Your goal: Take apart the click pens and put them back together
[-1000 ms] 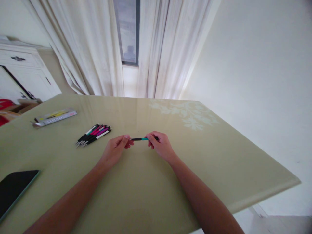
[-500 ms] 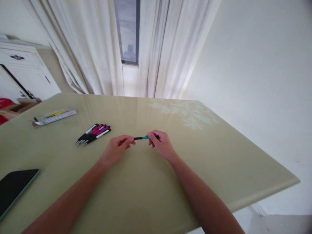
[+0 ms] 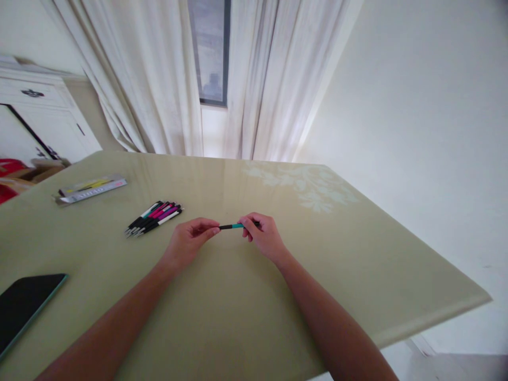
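A black and teal pen (image 3: 232, 226) is held level above the table between my two hands. My left hand (image 3: 191, 237) pinches its black end between thumb and fingertips, hiding the tip. Around the teal part and the other end, my right hand (image 3: 260, 233) is closed, with the thumb on top. Left of my left hand lies a pile of several pens (image 3: 155, 218) in black, white, pink, purple and teal, their silver tips pointing toward the lower left.
The pale green table (image 3: 238, 307) has a white leaf pattern at its far right. An open clear-and-white pen box (image 3: 94, 189) lies at the back left. A dark tablet-like device (image 3: 27, 301) rests at the left edge. Beyond stand curtains (image 3: 159, 79) and a white cabinet (image 3: 35, 111).
The fingers of my left hand have straightened and drawn together at the pen's end. My right hand keeps its grip, and the view has shifted slightly.
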Demonstrator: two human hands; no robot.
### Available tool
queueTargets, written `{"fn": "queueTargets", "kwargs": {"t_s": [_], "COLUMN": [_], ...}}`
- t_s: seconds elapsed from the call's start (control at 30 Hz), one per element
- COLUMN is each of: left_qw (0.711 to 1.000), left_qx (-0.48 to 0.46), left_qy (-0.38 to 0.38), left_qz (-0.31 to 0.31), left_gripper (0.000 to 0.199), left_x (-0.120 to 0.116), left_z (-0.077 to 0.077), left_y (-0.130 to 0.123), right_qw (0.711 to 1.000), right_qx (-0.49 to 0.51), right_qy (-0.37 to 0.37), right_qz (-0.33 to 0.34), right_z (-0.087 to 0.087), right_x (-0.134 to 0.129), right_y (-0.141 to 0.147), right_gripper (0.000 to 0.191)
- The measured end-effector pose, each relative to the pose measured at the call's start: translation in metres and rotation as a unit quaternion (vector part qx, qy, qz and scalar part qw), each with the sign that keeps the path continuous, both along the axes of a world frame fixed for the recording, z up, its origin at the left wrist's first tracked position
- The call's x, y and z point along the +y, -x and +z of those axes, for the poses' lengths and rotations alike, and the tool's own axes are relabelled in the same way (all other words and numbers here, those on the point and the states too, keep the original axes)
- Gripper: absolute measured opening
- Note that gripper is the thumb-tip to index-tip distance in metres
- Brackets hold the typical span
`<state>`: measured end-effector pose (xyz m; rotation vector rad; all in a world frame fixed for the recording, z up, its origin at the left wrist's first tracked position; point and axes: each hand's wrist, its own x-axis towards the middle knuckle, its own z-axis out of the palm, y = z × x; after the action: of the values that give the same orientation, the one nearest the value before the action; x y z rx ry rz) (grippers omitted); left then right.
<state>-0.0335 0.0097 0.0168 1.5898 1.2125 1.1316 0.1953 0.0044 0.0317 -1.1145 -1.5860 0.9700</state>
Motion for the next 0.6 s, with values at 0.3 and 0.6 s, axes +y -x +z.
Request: {"fn": "queueTargets", "kwargs": {"t_s": [0.3,0.6], "left_qw": [0.999,0.997], "left_qx": [0.028,0.069], "left_qy": [0.012,0.0], "left_qz": [-0.036,-0.043], "left_gripper": [0.038,0.044], "left_x": [-0.001,-0.0014], "left_z": [0.0021,0.0032], "left_y": [0.0001,-0.0009], "right_qw": [1.0,1.0], "right_qx": [0.011,0.018], "right_qy": [0.004,0.005], "right_qz": [-0.005,0.006], "right_z": [0.0,-0.0001], "right_x": [0.0004,-0.0007], "right_y": [-0.0004,0.0005], "right_gripper": [0.032,0.033]}}
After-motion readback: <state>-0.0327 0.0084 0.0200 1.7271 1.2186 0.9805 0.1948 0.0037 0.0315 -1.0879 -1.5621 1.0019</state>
